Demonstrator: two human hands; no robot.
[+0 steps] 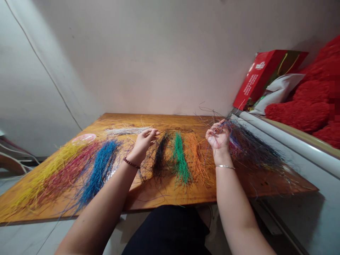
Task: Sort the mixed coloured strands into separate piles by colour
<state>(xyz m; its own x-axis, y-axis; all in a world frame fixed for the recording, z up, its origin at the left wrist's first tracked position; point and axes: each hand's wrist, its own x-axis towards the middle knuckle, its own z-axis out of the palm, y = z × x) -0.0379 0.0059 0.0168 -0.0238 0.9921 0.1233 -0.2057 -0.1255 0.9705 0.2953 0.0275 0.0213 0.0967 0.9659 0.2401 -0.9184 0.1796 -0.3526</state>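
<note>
My left hand is over the table between the white strands and the black bundle, its fingertips pinched; whatever may be between them is too small to make out. On the right, my right hand is closed round mixed thin strands, dark, blue and red, which stick out above it. Beside it lies a large dark mixed pile. Green and orange bundles lie between my hands. Farther left are blue, red and yellow bundles.
The wooden table stands against a wall. A pink-and-white round item lies by the yellow strands. Beyond the right edge are a pale rail, a red box, a white bag and red fluffy material.
</note>
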